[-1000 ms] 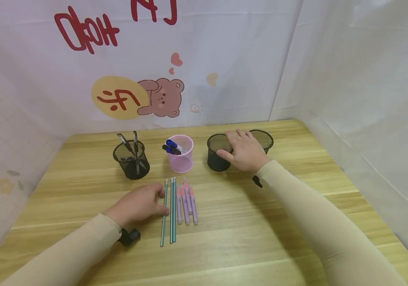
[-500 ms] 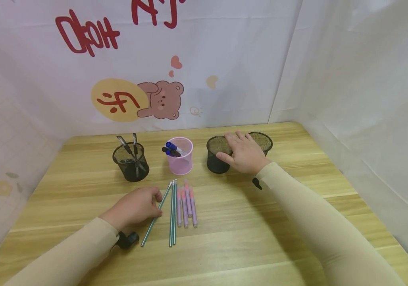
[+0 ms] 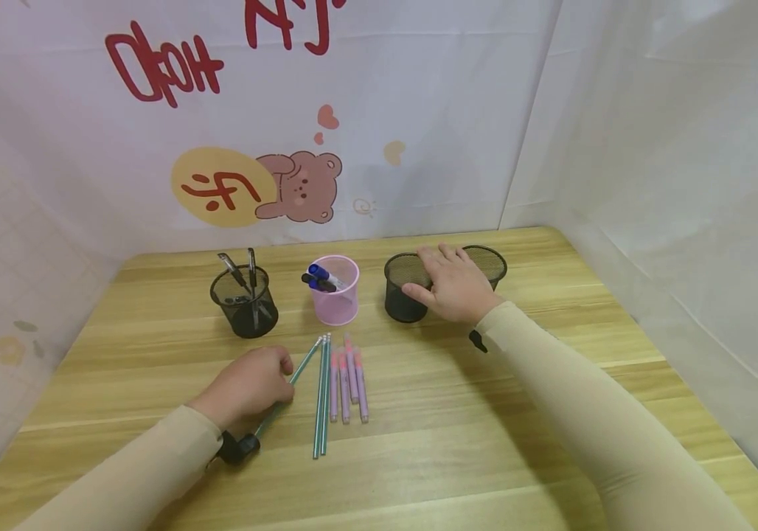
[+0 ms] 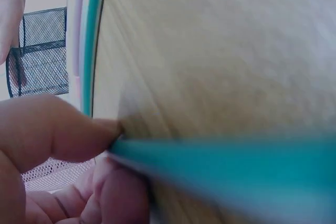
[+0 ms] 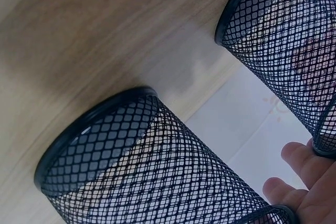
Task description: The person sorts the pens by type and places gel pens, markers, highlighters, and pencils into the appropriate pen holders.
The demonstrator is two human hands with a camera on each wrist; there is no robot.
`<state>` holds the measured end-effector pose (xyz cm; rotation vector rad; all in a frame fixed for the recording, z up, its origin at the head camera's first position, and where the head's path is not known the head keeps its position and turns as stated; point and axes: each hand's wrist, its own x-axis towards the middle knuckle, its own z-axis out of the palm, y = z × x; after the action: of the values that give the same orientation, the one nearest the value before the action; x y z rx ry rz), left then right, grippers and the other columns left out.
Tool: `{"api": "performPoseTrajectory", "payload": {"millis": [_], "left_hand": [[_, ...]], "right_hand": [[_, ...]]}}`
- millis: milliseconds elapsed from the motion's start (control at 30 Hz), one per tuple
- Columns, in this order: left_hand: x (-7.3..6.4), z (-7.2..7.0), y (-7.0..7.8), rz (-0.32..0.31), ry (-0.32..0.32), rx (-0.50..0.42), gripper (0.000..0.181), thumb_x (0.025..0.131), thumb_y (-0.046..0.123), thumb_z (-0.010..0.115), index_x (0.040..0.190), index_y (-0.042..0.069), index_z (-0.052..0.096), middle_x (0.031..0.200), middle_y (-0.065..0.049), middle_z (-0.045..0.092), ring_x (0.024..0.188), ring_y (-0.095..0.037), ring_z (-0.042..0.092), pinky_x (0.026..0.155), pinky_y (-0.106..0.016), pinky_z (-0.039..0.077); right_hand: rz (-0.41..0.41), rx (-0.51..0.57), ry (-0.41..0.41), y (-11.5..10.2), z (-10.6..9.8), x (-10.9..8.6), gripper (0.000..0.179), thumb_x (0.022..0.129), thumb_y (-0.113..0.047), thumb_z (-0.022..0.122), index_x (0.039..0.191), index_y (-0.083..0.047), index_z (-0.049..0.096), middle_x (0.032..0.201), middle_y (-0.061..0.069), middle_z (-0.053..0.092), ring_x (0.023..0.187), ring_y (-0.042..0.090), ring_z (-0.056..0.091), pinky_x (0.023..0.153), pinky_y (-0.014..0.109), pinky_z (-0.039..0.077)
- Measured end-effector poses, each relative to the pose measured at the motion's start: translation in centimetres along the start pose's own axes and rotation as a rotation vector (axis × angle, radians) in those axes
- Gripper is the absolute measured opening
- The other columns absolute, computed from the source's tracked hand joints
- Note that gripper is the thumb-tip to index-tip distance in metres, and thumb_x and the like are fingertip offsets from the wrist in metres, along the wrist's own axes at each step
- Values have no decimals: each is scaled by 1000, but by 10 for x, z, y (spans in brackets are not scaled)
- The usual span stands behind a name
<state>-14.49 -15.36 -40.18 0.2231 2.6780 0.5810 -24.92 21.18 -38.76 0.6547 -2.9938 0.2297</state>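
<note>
My left hand (image 3: 249, 383) pinches a teal pencil (image 4: 220, 163) between thumb and fingers; its white-ended top slants toward two more teal pencils (image 3: 321, 413) lying on the table. Just right of those lie several purple highlighters (image 3: 351, 387) with pink upper ends. My right hand (image 3: 455, 286) rests, fingers extended, over the rims of two black mesh pen cups. One cup (image 3: 405, 301) stands to its left; the other cup (image 3: 490, 262) is partly hidden behind the hand. In the right wrist view, both cups look bare inside through the mesh.
At the back left stands a black mesh cup (image 3: 241, 323) with several pens in it. Beside it is a pink mesh cup (image 3: 337, 310) holding blue and black markers. A white printed curtain (image 3: 445, 147) closes off the wooden table (image 3: 432, 442) behind and at the sides.
My left hand has drawn one pencil leftward, away from the other two at its lower end, tilting it. The right hand stays on the cups.
</note>
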Motion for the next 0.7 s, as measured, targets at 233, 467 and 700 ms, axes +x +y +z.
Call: {"api": "performPoseTrajectory", "payload": {"millis": [233, 467, 700], "left_hand": [[-3, -3, -2, 3, 40, -76, 32, 78, 13, 71, 110, 8, 69, 91, -2, 67, 77, -19, 58, 65, -31, 47], [-1, -8, 2, 109, 101, -160, 35, 89, 15, 69, 122, 8, 74, 87, 1, 64, 76, -15, 55, 67, -29, 46], [4, -15, 14, 251, 182, -271, 29, 93, 13, 68, 121, 7, 75, 92, 0, 69, 80, -14, 60, 70, -27, 51]], "right_hand": [[-2, 1, -1, 0, 1, 0, 92, 103, -75, 36, 164, -6, 31, 168, 15, 39, 160, 46, 24, 130, 64, 16], [-7, 5, -2, -1, 0, -1, 92, 103, -74, 37, 164, -6, 32, 168, 16, 40, 160, 45, 24, 131, 62, 15], [-17, 3, 8, 1, 0, 0, 91, 104, -74, 37, 163, -5, 33, 167, 17, 41, 159, 46, 26, 131, 63, 15]]}}
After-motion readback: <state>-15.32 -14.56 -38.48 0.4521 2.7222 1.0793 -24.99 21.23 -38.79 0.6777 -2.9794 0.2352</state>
